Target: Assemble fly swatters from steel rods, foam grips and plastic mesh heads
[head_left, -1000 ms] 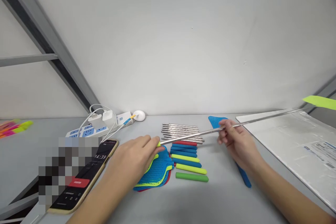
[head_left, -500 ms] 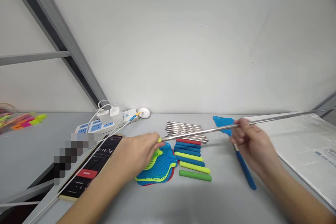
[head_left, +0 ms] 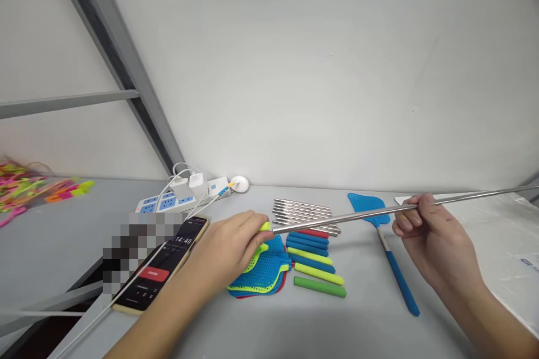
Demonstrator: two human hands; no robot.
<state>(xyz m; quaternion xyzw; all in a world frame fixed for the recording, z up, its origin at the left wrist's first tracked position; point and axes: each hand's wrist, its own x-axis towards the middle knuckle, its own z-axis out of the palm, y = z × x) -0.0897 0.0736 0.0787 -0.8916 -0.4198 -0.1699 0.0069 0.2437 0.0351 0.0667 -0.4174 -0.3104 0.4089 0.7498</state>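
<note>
My left hand (head_left: 236, 244) is closed around a yellow-green piece (head_left: 264, 226), mostly hidden by the fingers. Right at that piece lies the near end of a long, thin metal rod (head_left: 357, 216); I cannot tell whether it goes inside. Pinched farther along between thumb and fingers, the rod is held by my right hand (head_left: 429, 230) and runs past the right edge. Beneath my left hand lie stacked fly swatter heads (head_left: 265, 269) in blue, yellow-green and red. Several coloured handle sleeves (head_left: 320, 286) lie beside them, with short metal rods (head_left: 301, 210) behind.
A blue fly swatter (head_left: 398, 275) lies below my right hand. White plastic-wrapped material (head_left: 497, 247) covers the right side. At left are a phone (head_left: 168, 263), a power strip (head_left: 172, 202) with white cables, and a pile of bright items (head_left: 37, 188). A wall stands behind.
My right hand has slid a little to the right along the rod. The rod's near end now shows beside the yellow-green piece. The whole view has shifted slightly.
</note>
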